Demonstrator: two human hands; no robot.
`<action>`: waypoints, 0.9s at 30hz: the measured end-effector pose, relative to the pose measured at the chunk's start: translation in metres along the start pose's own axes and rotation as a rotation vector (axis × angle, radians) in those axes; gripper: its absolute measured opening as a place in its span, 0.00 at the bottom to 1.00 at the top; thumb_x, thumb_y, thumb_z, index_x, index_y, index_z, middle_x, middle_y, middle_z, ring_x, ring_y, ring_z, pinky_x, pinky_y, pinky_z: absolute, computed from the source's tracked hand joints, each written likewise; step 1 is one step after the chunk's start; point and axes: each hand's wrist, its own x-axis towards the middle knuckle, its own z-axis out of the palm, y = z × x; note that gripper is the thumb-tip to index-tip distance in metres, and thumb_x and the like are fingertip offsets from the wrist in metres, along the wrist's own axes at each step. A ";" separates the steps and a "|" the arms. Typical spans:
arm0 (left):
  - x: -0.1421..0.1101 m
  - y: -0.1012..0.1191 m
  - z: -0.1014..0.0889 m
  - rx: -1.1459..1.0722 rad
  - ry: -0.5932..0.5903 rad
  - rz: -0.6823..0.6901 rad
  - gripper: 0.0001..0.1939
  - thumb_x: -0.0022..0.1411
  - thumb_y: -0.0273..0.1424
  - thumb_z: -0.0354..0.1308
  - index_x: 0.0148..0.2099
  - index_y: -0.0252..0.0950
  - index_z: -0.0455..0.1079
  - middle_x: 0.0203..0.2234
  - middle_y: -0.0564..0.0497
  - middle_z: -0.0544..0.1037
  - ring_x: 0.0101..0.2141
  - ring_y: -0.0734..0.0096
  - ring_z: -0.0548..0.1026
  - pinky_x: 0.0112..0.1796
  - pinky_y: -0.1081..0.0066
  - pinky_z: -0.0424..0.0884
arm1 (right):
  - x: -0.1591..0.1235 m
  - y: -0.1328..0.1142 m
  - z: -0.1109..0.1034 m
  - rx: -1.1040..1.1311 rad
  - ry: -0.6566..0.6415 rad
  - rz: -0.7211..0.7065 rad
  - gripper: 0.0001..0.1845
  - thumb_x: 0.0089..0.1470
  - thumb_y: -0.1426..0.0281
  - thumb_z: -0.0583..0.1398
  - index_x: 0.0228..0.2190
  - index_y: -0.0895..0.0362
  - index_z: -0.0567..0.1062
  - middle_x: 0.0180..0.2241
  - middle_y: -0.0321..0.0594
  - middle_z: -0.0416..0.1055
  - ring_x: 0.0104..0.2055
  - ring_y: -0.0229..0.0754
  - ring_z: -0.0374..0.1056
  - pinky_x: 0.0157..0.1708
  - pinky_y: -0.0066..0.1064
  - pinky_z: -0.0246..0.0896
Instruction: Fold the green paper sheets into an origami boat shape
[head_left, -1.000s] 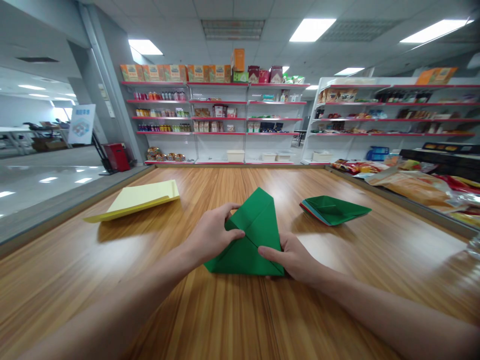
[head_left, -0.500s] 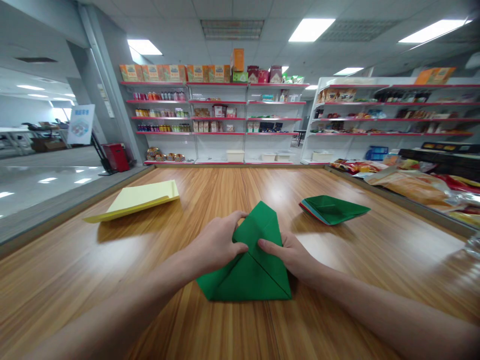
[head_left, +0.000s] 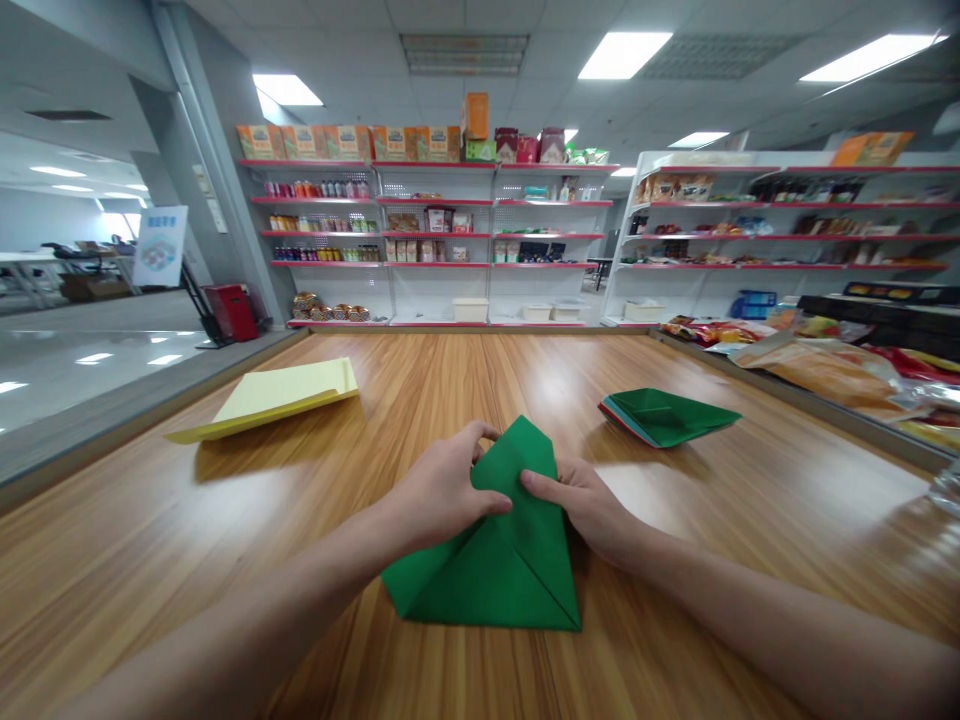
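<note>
A folded green paper (head_left: 495,560) lies on the wooden table (head_left: 450,390) in front of me, shaped like a triangle with its tip pointing away. My left hand (head_left: 442,488) pinches its upper left edge between thumb and fingers. My right hand (head_left: 581,500) grips the upper right edge, thumb on top of the paper near the tip. The two thumbs nearly meet at the middle crease.
A stack of pale yellow sheets (head_left: 281,395) lies at the far left of the table. A folded green piece on a stack of coloured paper (head_left: 664,415) sits at the right. Snack bags (head_left: 825,365) line the right edge. Store shelves (head_left: 450,235) stand behind.
The green paper has slid toward me and lies flatter on the table. Both hands have moved up its edges toward the tip, and the thumbs have come closer together.
</note>
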 end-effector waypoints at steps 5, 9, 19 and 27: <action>-0.001 -0.002 0.004 0.013 0.024 0.010 0.29 0.47 0.33 0.65 0.52 0.40 0.61 0.36 0.49 0.76 0.37 0.60 0.74 0.34 0.65 0.67 | -0.001 0.000 0.000 -0.013 -0.035 0.017 0.19 0.49 0.57 0.63 0.31 0.63 0.76 0.28 0.43 0.75 0.29 0.42 0.71 0.33 0.35 0.66; -0.002 0.000 0.004 0.023 0.040 0.038 0.27 0.48 0.30 0.64 0.52 0.41 0.62 0.37 0.51 0.75 0.38 0.61 0.73 0.37 0.64 0.66 | 0.000 -0.001 0.000 -0.057 0.004 -0.004 0.18 0.46 0.60 0.65 0.34 0.63 0.76 0.30 0.44 0.76 0.32 0.43 0.71 0.33 0.34 0.65; -0.001 0.001 0.001 0.013 0.057 0.083 0.25 0.54 0.37 0.60 0.53 0.39 0.62 0.38 0.47 0.74 0.40 0.61 0.72 0.40 0.63 0.66 | 0.002 -0.001 -0.002 0.059 0.004 0.001 0.15 0.49 0.63 0.63 0.34 0.62 0.76 0.31 0.44 0.76 0.33 0.44 0.72 0.36 0.35 0.65; 0.008 -0.024 -0.005 -0.163 -0.199 -0.107 0.32 0.44 0.33 0.66 0.51 0.36 0.61 0.37 0.48 0.75 0.37 0.61 0.74 0.34 0.67 0.70 | 0.004 -0.001 -0.002 -0.255 0.103 -0.090 0.18 0.53 0.59 0.58 0.33 0.62 0.75 0.31 0.46 0.74 0.32 0.44 0.70 0.35 0.37 0.65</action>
